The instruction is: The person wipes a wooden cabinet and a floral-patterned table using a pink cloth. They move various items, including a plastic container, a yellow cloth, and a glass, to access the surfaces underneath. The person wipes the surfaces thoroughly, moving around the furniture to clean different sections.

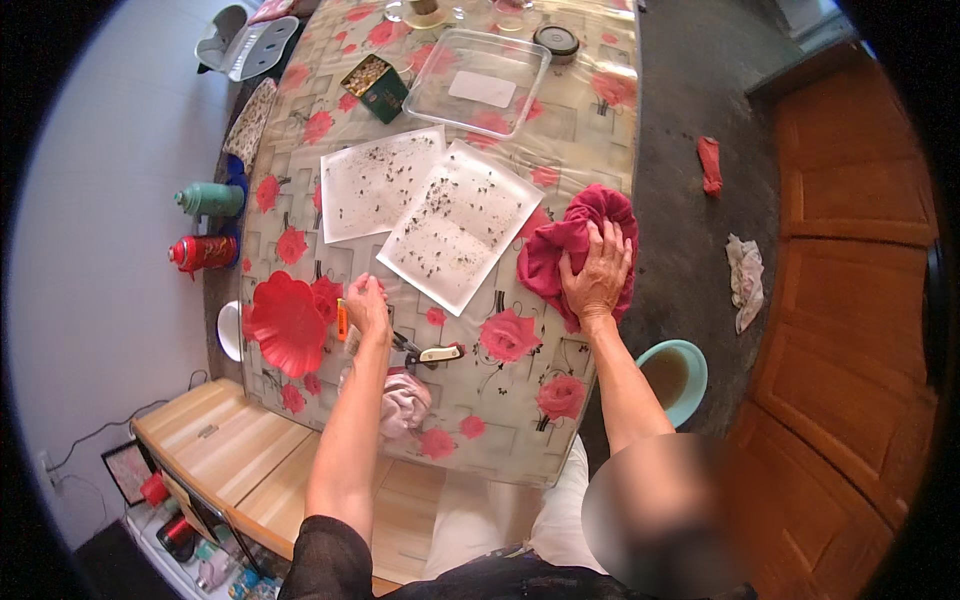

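My right hand point(600, 274) presses down on a bunched dark red cloth point(544, 259) at the table's right edge. My left hand point(367, 304) hovers over or rests on the table with curled fingers, and whatever may lie inside them is hidden. Just beyond it, two white sheets point(461, 232) point(367, 172) overlap, strewn with dark specks that look like insects. A red scalloped bowl point(289, 322) and a small orange object point(342, 320) are left of that hand. Near my left wrist lie a cream-handled knife point(441, 354) and a crumpled pink cloth point(405, 405).
Farther along the flower-patterned table point(510, 405) stand a clear plastic tray point(476, 112), a dark green tin point(386, 97) and a black-lidded container point(556, 41). A basin of murky water point(667, 382) is beside the right edge. Vacuum flasks point(210, 199) stand at left.
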Demonstrator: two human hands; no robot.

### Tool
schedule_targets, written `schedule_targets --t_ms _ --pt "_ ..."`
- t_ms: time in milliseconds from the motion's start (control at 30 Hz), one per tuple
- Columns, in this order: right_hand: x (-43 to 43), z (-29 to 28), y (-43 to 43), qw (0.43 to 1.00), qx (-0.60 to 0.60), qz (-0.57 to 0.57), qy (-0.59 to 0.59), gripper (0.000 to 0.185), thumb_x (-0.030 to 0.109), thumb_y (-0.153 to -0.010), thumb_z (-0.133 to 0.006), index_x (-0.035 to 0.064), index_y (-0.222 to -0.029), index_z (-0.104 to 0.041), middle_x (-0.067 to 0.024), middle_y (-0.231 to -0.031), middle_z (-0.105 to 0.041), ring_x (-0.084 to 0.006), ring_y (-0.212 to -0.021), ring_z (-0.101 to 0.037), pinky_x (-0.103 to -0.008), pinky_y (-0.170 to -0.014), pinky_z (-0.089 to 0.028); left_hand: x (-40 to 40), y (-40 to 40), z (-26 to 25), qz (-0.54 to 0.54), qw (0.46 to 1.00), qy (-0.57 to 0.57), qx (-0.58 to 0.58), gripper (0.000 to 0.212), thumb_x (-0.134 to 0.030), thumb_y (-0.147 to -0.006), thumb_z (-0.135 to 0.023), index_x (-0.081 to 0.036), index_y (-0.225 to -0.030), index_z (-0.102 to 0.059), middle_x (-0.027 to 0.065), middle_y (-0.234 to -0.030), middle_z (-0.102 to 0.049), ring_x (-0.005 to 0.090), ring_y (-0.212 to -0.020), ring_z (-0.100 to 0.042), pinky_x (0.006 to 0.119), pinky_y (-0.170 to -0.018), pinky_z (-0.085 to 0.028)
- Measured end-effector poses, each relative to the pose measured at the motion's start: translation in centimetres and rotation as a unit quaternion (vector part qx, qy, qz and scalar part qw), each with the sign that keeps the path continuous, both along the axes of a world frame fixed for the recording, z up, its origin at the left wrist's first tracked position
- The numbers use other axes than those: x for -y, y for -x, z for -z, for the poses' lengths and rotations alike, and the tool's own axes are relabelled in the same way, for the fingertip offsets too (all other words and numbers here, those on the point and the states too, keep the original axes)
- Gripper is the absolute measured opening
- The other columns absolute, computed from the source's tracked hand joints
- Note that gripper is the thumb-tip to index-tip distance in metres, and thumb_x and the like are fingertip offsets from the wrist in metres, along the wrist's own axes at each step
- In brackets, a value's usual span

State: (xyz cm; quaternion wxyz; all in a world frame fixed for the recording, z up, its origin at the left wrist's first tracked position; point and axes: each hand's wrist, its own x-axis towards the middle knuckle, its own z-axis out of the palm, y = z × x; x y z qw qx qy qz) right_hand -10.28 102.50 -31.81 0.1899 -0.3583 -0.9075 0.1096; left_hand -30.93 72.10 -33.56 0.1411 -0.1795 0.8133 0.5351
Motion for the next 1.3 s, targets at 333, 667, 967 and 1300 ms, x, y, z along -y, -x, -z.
schedule_targets --t_ms 333,667,967,1300 --pt "-1.9 0.3 0.5 1.000 -0.004 -0.017 0.024 0.068 0.036 -0.078 -0.070 0.0090 -0.137 -0.047 -0.0159 -0.145 -0.042 -0.0336 -0.140 -0.034 -0.0526 -0.119 -0.019 -4.3 1.0 -0.2 0.005 0.976 0.211 -0.044 0.026 -0.023 -0.082 -0.079 0.002 -0.088 -0.075 0.0049 -0.079 -0.070 0.0118 -0.073 -0.060 0.030 -0.070 -0.048" --pt "-2.7 0.3 0.5 0.999 0.003 -0.016 0.034 0.068 0.036 -0.078 -0.069 0.0092 -0.137 -0.047 -0.0156 -0.145 -0.041 -0.0332 -0.140 -0.033 -0.0528 -0.119 -0.018 -1.6 -3.1 -2.8 -0.069 0.996 -0.059 0.012 0.018 -0.021 -0.097 -0.062 -0.006 -0.107 -0.058 0.0022 -0.089 -0.066 0.0102 -0.073 -0.064 0.026 -0.061 -0.052" --pt "-1.9 0.0 1.0 0.999 -0.014 -0.023 0.018 0.068 0.035 -0.079 -0.070 0.0099 -0.137 -0.046 -0.0155 -0.145 -0.042 -0.0338 -0.139 -0.034 -0.0527 -0.118 -0.020 6.9 -0.9 -3.8 -0.043 0.993 -0.083 -0.069 0.016 -0.018 -0.099 -0.061 -0.005 -0.107 -0.060 -0.0006 -0.095 -0.063 0.0093 -0.086 -0.058 0.024 -0.080 -0.048" --pt "-1.8 0.6 0.8 1.000 0.001 -0.021 0.012 0.069 0.036 -0.079 -0.069 0.0104 -0.138 -0.046 -0.0156 -0.146 -0.041 -0.0333 -0.141 -0.033 -0.0524 -0.119 -0.019 7.9 8.1 -5.9 0.190 0.942 0.236 -0.143 0.019 -0.020 -0.093 -0.063 -0.003 -0.099 -0.067 0.0090 -0.087 -0.070 0.0189 -0.079 -0.066 0.033 -0.072 -0.051"
